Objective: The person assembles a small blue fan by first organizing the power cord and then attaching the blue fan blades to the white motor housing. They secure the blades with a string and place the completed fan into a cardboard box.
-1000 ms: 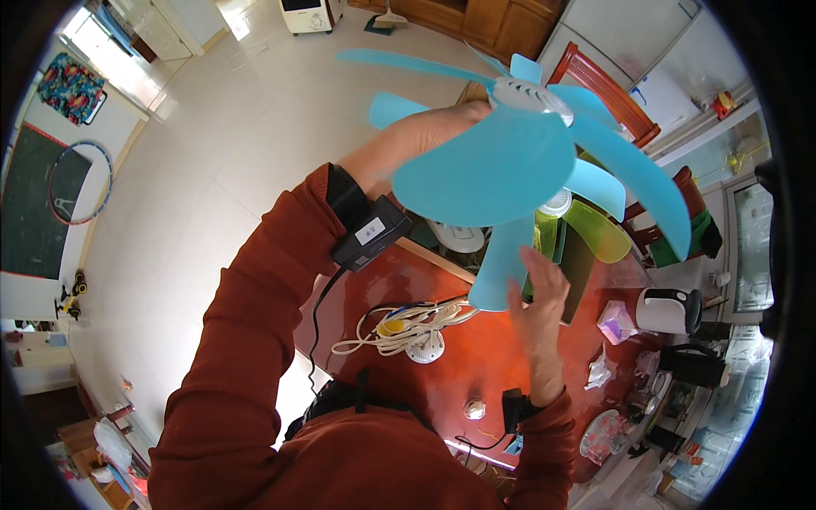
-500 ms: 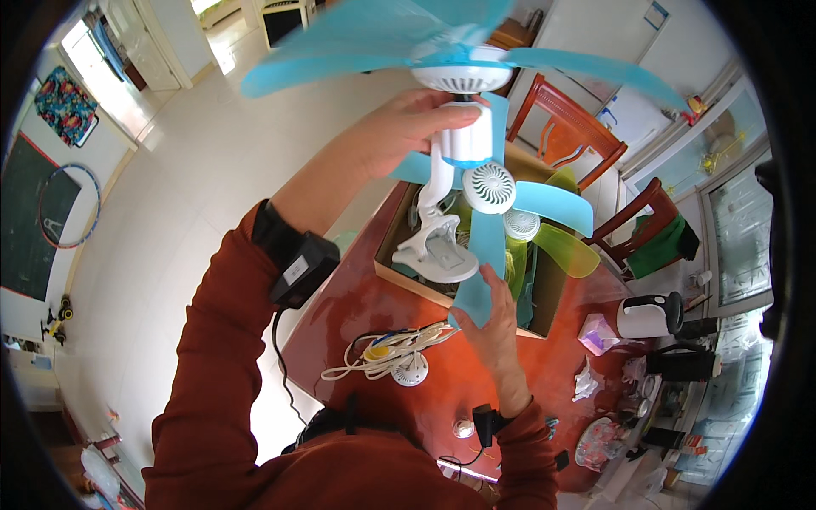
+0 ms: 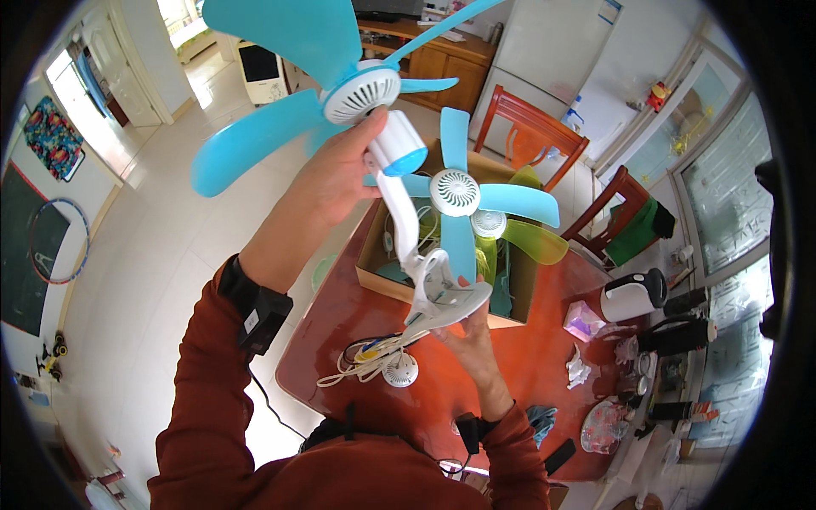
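Observation:
A small clip-on fan (image 3: 399,212) with blue blades and a white motor housing is raised over the table, tilted to the left. My left hand (image 3: 336,170) is closed around its neck, between the blades and the blue-capped motor end. Below, my right hand (image 3: 472,340) is at the fan's white clip base (image 3: 450,297), some fingers hidden behind it; it seems to grip the clip. A second blue-bladed fan (image 3: 455,193) and a yellow-green one (image 3: 535,242) stick out of a cardboard box (image 3: 395,287) just behind. A bundled white cord (image 3: 365,361) lies below the clip.
On the red table (image 3: 323,323) sit a round white vented part (image 3: 400,371), a tissue pack (image 3: 583,321), a kettle (image 3: 629,295), crumpled tissue (image 3: 578,367) and a plate (image 3: 603,425). Wooden chairs (image 3: 531,127) stand beyond the box. A black device with a cable is strapped to each wrist.
The held fan has moved left and tilted, its blades now further from the box. My right hand has shifted from the boxed fan's blue blade to the held fan's clip base.

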### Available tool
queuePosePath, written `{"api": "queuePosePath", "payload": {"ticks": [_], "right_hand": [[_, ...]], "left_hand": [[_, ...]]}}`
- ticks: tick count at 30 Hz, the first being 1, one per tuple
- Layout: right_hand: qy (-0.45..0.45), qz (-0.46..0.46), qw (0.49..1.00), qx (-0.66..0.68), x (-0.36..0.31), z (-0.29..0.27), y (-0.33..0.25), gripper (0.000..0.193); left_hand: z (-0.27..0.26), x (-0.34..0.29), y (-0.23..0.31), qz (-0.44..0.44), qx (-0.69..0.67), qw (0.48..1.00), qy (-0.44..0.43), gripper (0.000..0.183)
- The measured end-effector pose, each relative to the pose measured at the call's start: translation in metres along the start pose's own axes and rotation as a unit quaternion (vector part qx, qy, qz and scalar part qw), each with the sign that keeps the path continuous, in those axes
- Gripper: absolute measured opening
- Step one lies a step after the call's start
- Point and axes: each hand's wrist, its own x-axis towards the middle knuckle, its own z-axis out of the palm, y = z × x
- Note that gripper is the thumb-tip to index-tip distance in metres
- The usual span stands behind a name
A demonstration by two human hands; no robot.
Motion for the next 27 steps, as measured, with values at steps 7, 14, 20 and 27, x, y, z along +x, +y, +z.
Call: {"api": "queuePosePath", "payload": {"ticks": [7, 14, 20, 27], "right_hand": [[-0.035, -0.021, 0.999, 0.014, -0.021, 0.008, -0.011, 0.128], [-0.020, -0.054, 0.998, -0.021, -0.035, 0.016, -0.025, 0.116], [0.067, 0.018, 0.992, 0.108, -0.038, 0.012, -0.022, 0.085], [0.089, 0.085, 0.955, 0.270, -0.032, 0.000, -0.005, 0.058]], "left_hand": [[0.000, -0.021, -0.003, -0.001, -0.001, 0.997, 0.077, 0.069], [-0.003, -0.031, -0.016, -0.001, -0.030, 0.992, 0.119, 0.068], [-0.012, -0.027, -0.045, 0.011, -0.025, 0.992, 0.121, 0.054], [-0.016, -0.018, -0.079, 0.033, -0.044, 0.989, 0.138, 0.051]]}}
